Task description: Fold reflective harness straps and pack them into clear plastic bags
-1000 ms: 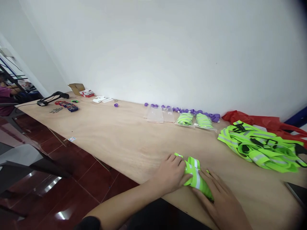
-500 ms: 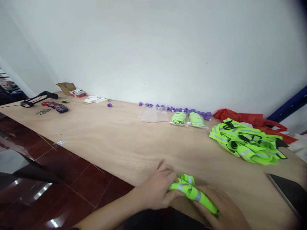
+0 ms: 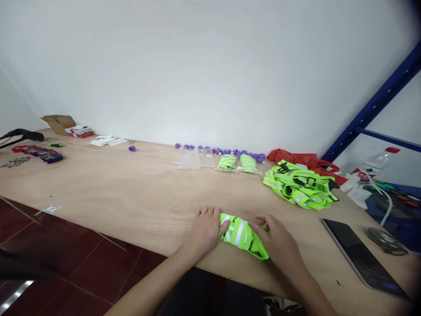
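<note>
A folded bundle of neon green reflective straps (image 3: 241, 235) lies at the front edge of the wooden table (image 3: 141, 193). My left hand (image 3: 205, 230) grips its left end, thumb on top. On its right part, my right hand (image 3: 272, 237) holds it between thumb and bent fingers. Behind, to the right, is a loose heap of the same green straps (image 3: 301, 186). Two clear bags with green straps inside (image 3: 227, 162) (image 3: 248, 163) lie near the wall, beside flat clear bags (image 3: 190, 159).
Purple rolls (image 3: 258, 156) line the wall. A red plastic bag (image 3: 296, 158), a bottle (image 3: 375, 164), a tablet (image 3: 358, 252) and a round object (image 3: 386, 241) are at the right. At the left are a cardboard box (image 3: 59, 124) and a green-handled tool (image 3: 55, 145).
The view has swung to the right, bringing the bottle and round object into sight. The green bundle now lies flatter on the table, with both hands still on it.
</note>
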The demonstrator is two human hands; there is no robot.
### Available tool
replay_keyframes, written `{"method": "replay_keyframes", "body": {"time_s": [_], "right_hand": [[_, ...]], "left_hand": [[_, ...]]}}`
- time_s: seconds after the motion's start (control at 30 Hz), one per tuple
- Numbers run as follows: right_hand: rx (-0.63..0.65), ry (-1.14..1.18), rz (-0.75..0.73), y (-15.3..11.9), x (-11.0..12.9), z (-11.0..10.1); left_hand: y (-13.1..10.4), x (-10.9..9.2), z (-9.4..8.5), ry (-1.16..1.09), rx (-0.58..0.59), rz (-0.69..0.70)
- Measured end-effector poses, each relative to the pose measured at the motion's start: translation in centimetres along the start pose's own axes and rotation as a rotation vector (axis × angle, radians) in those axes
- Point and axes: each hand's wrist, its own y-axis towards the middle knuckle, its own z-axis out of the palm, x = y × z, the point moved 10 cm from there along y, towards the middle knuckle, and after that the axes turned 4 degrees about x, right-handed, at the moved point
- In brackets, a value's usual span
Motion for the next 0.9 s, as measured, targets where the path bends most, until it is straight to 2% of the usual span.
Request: {"method": "replay_keyframes", "body": {"time_s": [0.17,0.33,0.5,0.9], "right_hand": [[0.000,0.088,-0.103,-2.5,0.3,0.8],[-0.014,0.076,-0.176,-3.5,1.4,1.8],[0.013,0.122,-0.174,-3.5,2.4,1.6],[0.050,0.258,-0.100,-3.1,2.5,1.3]], "left_hand": [[0.1,-0.2,0.1,-0.062,0.022,0.014],[-0.7,-0.5,0.6,-0.072,0.064,-0.004],[-1.7,-0.9,0.1,-0.106,0.023,-0.002],[-1.9,-1.0,0.1,-0.204,-0.006,-0.048]]}}
